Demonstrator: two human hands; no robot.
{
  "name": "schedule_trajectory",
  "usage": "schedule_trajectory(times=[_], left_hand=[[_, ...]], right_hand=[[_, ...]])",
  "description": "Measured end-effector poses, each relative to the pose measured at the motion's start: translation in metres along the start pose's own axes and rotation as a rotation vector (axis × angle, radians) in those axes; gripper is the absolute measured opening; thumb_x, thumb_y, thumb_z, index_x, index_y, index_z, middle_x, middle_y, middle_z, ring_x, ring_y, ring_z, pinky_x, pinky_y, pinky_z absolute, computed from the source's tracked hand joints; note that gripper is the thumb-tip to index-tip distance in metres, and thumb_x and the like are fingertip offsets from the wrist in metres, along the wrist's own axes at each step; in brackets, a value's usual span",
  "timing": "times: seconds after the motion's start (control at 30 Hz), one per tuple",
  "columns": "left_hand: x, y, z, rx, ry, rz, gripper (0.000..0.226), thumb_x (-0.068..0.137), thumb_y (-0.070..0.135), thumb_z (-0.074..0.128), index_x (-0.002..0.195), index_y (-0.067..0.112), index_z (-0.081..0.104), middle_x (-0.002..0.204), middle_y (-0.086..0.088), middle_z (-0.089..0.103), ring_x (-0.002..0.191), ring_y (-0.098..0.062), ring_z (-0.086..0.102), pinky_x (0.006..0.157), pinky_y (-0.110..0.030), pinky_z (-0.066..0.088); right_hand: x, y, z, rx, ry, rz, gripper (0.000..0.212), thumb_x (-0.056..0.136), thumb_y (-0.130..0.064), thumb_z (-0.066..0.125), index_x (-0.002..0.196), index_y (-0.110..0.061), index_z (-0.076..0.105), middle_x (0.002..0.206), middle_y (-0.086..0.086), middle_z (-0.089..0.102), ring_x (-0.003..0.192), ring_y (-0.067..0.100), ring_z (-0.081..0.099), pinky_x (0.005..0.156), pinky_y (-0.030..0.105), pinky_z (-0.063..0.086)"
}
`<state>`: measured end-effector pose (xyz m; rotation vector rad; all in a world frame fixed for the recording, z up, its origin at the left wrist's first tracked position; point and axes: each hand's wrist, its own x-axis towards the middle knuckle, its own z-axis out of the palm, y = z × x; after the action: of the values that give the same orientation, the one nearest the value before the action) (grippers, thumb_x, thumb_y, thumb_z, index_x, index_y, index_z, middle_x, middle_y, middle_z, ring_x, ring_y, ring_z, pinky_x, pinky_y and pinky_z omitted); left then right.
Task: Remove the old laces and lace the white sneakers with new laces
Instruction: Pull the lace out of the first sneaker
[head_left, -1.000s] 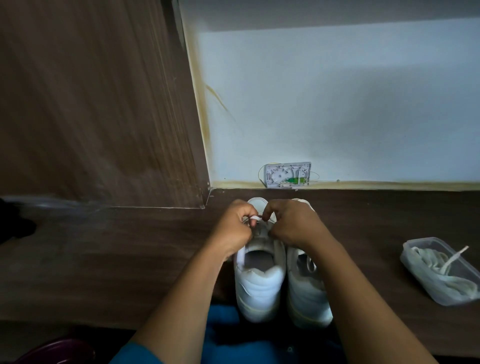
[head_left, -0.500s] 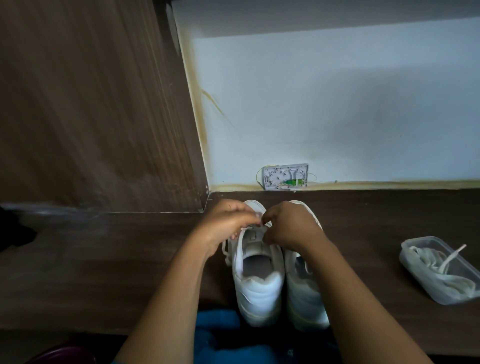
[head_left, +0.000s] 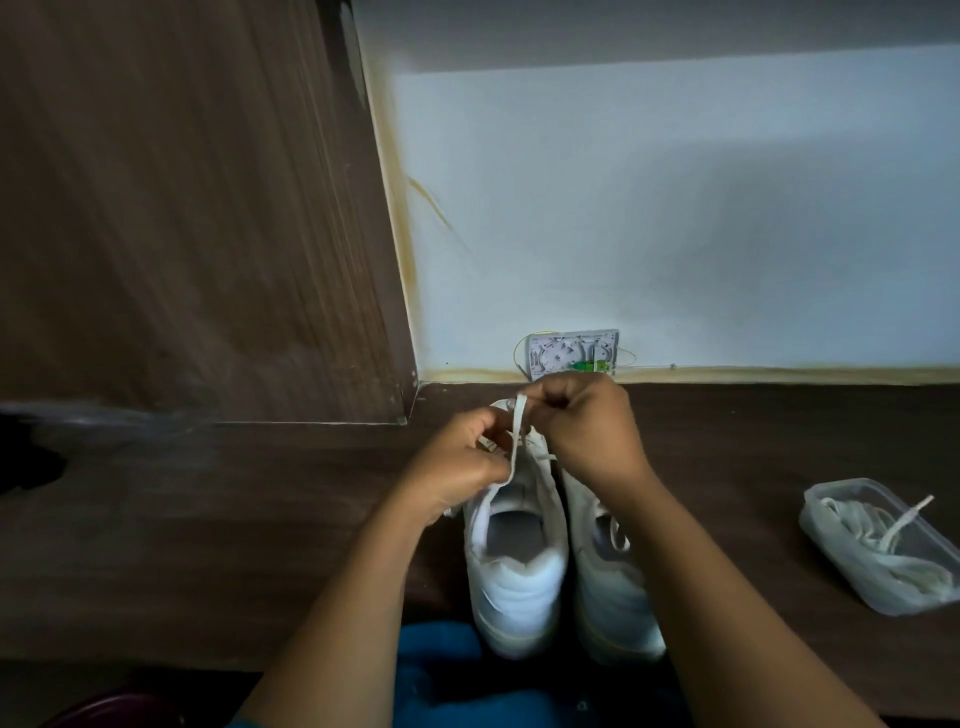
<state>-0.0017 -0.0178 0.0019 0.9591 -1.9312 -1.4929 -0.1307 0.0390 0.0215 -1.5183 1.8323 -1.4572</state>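
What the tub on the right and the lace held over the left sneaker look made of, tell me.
Tub: clear, slightly cloudy plastic; the laces inside show through its walls. Lace: flat woven fabric, likely cotton or polyester, matte; it hangs as a limp ribbon.

Right hand (head_left: 587, 426) now sits slightly farther, toward wall, and pinches end of flat white fabric lace (head_left: 516, 441). Lace, before only short bit between hands, now shows as long strand running from pinch down near side to collar of left white low-top sneaker (head_left: 514, 582). Left hand (head_left: 457, 462) now sits nearer, curled on sneaker's lacing area beside strand.
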Motion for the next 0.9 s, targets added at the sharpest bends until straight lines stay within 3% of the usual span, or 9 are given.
schedule_trajectory(times=[0.07,0.17,0.27,0.37,0.53,0.63,0.7,0.8,0.9], left_hand=[[0.001,0.002,0.004,0.047,0.024,0.076,0.026,0.078,-0.013,0.062,0.074,0.012,0.061,0.049,0.011,0.058,0.042,0.005,0.047,0.046,-0.011,0.037],[0.005,0.002,0.005,0.032,0.16,0.177,0.035,0.083,-0.015,0.055,0.067,0.015,0.062,0.053,0.012,0.059,0.05,0.005,0.048,0.053,-0.014,0.04],[0.007,0.005,0.004,-0.249,0.322,0.156,0.043,0.08,-0.021,0.049,0.061,0.014,0.063,0.053,0.009,0.061,0.05,-0.002,0.052,0.05,-0.015,0.041],[0.008,0.008,0.006,-0.397,0.322,0.145,0.042,0.08,-0.02,0.048,0.062,0.013,0.065,0.061,0.001,0.065,0.058,-0.014,0.058,0.057,-0.023,0.049],[0.007,0.005,0.008,-0.354,0.295,0.078,0.032,0.088,-0.012,0.05,0.069,0.012,0.06,0.061,0.007,0.065,0.058,-0.009,0.057,0.061,-0.022,0.048],[0.006,0.005,0.004,-0.372,0.31,0.015,0.03,0.089,-0.011,0.048,0.069,0.01,0.059,0.065,-0.001,0.064,0.06,-0.011,0.06,0.056,-0.018,0.051],[0.005,0.003,-0.002,-0.413,0.278,-0.009,0.03,0.089,-0.013,0.041,0.07,0.006,0.055,0.064,-0.007,0.061,0.058,-0.017,0.062,0.054,-0.021,0.054],[0.004,-0.002,-0.004,-0.142,0.315,0.009,0.033,0.084,-0.017,0.037,0.069,0.006,0.054,0.065,-0.006,0.054,0.056,-0.015,0.048,0.051,-0.022,0.044],[0.006,-0.004,-0.005,0.104,0.376,0.06,0.024,0.083,-0.011,0.044,0.073,0.004,0.059,0.064,0.002,0.055,0.054,0.0,0.046,0.053,-0.018,0.036]], right_hand=[[-0.001,-0.003,0.003,0.184,0.055,0.011,0.016,0.083,-0.002,0.066,0.071,-0.01,0.073,0.058,0.0,0.065,0.054,0.007,0.056,0.055,0.025,0.047],[0.0,-0.002,0.002,0.288,0.04,0.042,0.015,0.084,0.0,0.065,0.079,-0.013,0.072,0.062,0.0,0.067,0.056,0.009,0.06,0.056,0.026,0.052],[0.001,0.007,-0.003,-0.01,-0.163,0.068,0.022,0.076,-0.006,0.074,0.096,-0.014,0.071,0.077,-0.002,0.067,0.072,0.01,0.063,0.072,0.022,0.05],[-0.004,0.008,0.001,-0.34,-0.305,-0.04,0.011,0.078,-0.015,0.071,0.088,-0.013,0.075,0.083,0.0,0.071,0.075,0.01,0.061,0.062,0.009,0.037],[-0.002,0.008,0.005,-0.551,-0.199,-0.077,0.014,0.079,-0.009,0.059,0.067,-0.011,0.065,0.069,0.006,0.059,0.066,0.021,0.053,0.048,0.018,0.031],[-0.001,0.01,0.009,-0.536,-0.241,-0.076,0.011,0.076,-0.01,0.059,0.069,-0.009,0.068,0.074,0.009,0.065,0.073,0.026,0.06,0.061,0.031,0.044],[-0.004,0.007,0.009,-0.531,-0.3,-0.051,0.012,0.076,-0.018,0.063,0.078,-0.013,0.074,0.08,0.008,0.069,0.077,0.025,0.062,0.064,0.03,0.046],[-0.004,0.007,0.007,-0.628,-0.355,-0.036,0.021,0.077,-0.02,0.061,0.093,-0.023,0.074,0.092,0.002,0.07,0.088,0.022,0.063,0.067,0.023,0.041],[-0.001,0.007,0.002,-0.637,-0.325,0.021,0.027,0.077,-0.016,0.061,0.098,-0.028,0.073,0.096,0.0,0.07,0.093,0.02,0.063,0.071,0.022,0.044]])
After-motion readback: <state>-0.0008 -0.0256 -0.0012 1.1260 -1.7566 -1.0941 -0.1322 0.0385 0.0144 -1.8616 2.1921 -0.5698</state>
